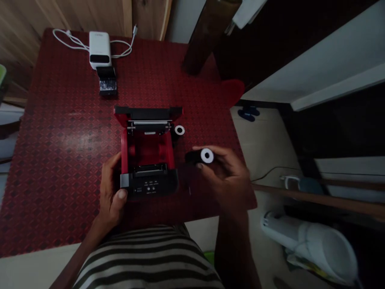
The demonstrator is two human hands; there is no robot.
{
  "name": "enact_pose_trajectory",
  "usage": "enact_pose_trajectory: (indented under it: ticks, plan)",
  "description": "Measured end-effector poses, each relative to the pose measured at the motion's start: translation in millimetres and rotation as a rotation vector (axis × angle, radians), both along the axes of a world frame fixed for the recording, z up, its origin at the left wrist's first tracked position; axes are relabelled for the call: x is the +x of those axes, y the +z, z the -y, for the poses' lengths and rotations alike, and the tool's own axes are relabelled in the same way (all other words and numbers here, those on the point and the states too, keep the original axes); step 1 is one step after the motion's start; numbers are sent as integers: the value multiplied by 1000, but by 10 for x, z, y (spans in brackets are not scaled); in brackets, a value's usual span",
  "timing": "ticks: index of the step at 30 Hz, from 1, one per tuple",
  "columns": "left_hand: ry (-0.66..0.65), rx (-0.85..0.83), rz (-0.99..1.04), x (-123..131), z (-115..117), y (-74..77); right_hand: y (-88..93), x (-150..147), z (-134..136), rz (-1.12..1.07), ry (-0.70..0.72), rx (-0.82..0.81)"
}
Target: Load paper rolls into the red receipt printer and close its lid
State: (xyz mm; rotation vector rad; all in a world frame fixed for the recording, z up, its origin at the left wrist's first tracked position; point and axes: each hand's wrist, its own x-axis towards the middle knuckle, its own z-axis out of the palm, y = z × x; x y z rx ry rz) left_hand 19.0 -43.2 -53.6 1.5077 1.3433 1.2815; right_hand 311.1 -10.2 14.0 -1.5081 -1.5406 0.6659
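A red and black printer-like device (150, 185) lies on the red patterned table, its lid (148, 113) raised and its red inner bay exposed. My left hand (112, 192) grips the device's left front corner, thumb on top. To the right of the device, my right hand (227, 172) holds a small black roll with a white ring-shaped end (207, 155) between thumb and fingers. Another roll with a white end (179, 130) rests on the table beside the device's right side, near the lid hinge; its dark body is partly hidden.
At the table's back left are a white power bank (100, 46) with a white cable (123, 53) and a small open black case (107, 85). A dark post (201, 40) rises at the back right. Blue slippers (248, 113) lie on the floor.
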Motion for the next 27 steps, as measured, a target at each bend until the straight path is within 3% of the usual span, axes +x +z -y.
enact_pose_trajectory:
  ticks: [3,7,13,18,22,27]
  plan:
    - [18,20,-17,3,-6,-18,-306,-59,45,-108,-20,-100]
    - [41,43,-37,0,-14,-38,-489,-156,63,1,88,-141]
    - [48,45,-34,18,-18,-8,-570,-55,111,40,179,-121]
    - [35,75,-50,38,-29,35,-420,267,119,139,204,-174]
    - [42,74,-71,29,-31,44,-307,363,-203,194,43,-77]
    - [32,111,-100,11,-39,38,-560,24,-813,38,70,-119]
